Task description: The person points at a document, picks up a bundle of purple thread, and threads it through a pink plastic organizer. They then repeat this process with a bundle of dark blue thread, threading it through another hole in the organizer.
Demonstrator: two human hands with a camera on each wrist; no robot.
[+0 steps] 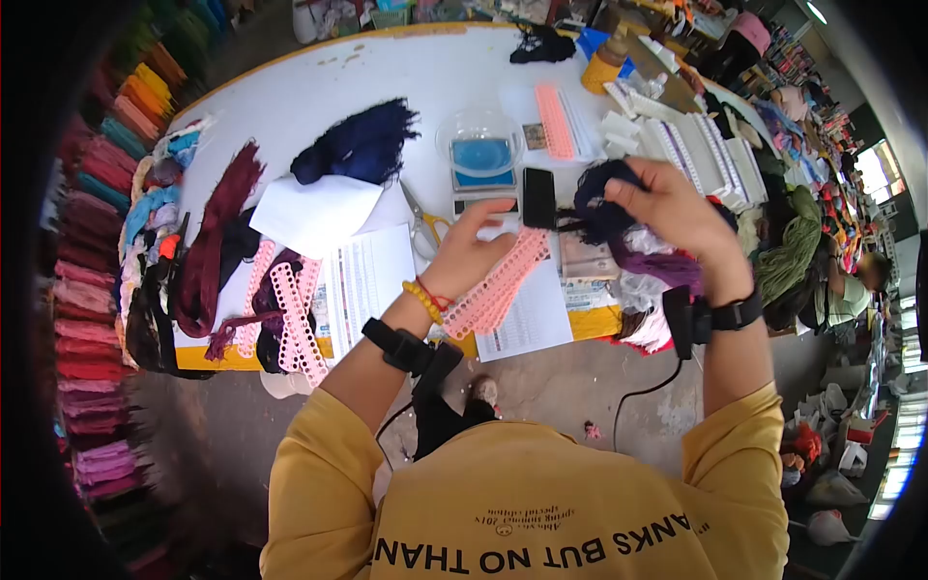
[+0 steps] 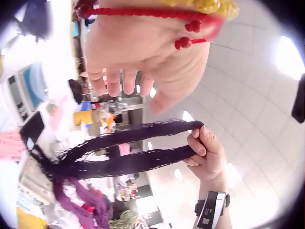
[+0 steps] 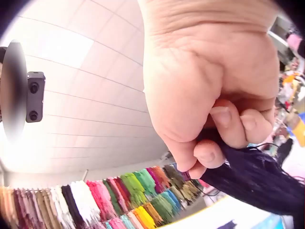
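Note:
My right hand (image 1: 681, 208) grips one end of a dark navy skein of yarn (image 1: 599, 205), raised above the right side of the table. In the left wrist view the skein (image 2: 126, 164) stretches as a long loop from the right fingers down toward the tabletop. The right wrist view shows the thumb and curled fingers (image 3: 207, 152) pinching the strands. My left hand (image 1: 469, 253) hovers with fingers loosely bent and nothing in them, beside pink perforated strips (image 1: 498, 287). A black phone (image 1: 539, 199) lies between the hands, and a purple skein (image 1: 662, 269) lies below the navy one.
Scissors (image 1: 425, 224) lie beside white paper (image 1: 319, 208) and a printed sheet (image 1: 372, 280). A clear bowl (image 1: 478, 140) sits on a blue-topped scale (image 1: 483, 179). Other navy (image 1: 358, 145) and maroon skeins (image 1: 208, 256) lie left. White boxes (image 1: 701, 155) stand at the right.

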